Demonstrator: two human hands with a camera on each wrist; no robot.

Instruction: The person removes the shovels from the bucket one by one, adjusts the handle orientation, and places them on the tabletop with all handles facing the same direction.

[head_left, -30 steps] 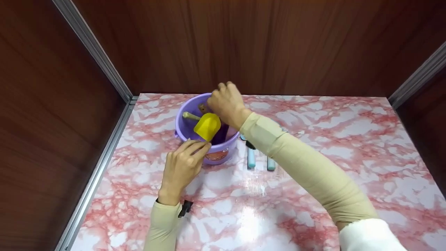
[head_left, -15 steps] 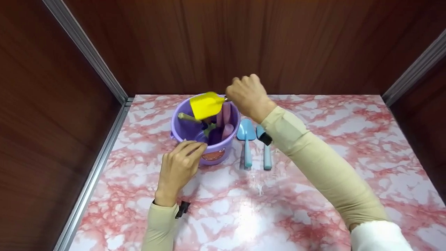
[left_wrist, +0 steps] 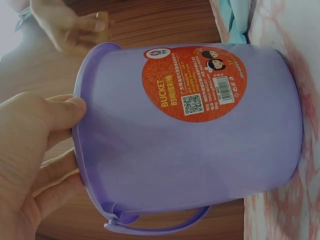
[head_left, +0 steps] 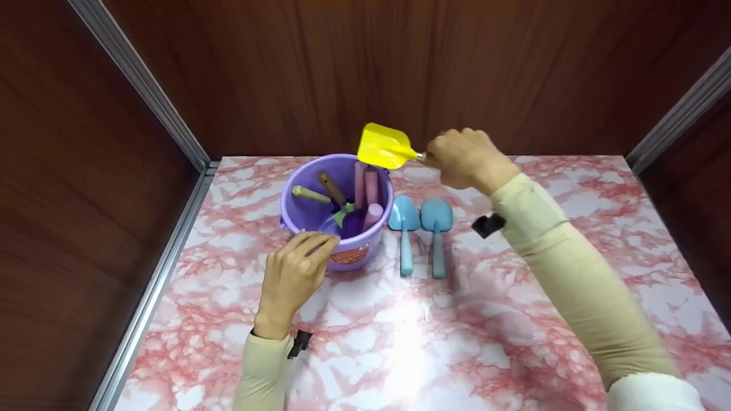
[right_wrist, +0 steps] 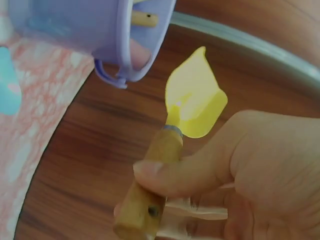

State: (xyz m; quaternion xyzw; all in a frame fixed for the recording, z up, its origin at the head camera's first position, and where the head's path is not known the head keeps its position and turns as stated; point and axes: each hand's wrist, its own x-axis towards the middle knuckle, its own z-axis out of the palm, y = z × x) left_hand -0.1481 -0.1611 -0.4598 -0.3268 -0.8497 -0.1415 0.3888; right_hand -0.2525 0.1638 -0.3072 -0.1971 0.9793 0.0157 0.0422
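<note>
My right hand (head_left: 465, 158) grips the wooden handle (right_wrist: 150, 185) of a small hand shovel with a yellow blade (head_left: 385, 147), held up past the far right rim of a purple bucket (head_left: 291, 222). In the right wrist view the thumb lies along the handle, with the fingers behind it. At the bucket's near rim, my left hand (head_left: 298, 268) pinches the edge between thumb and fingers. Inside the bucket stand a wooden handle (head_left: 331, 187), a pale handle (head_left: 311, 194), several pink handles (head_left: 371, 185) and a green piece (head_left: 344, 214).
Two blue hand shovels lie side by side right of the bucket, one with a pointed blade (head_left: 404, 212), one with a rounded blade (head_left: 437, 214). The pink-and-white marbled table (head_left: 514, 331) meets a dark wood panel (head_left: 457, 74) behind and metal-edged panels at the sides.
My right hand has lifted the yellow shovel out of the bucket and carried it up and right. The left hand has stayed at the rim. Both blue shovels now show fully.
</note>
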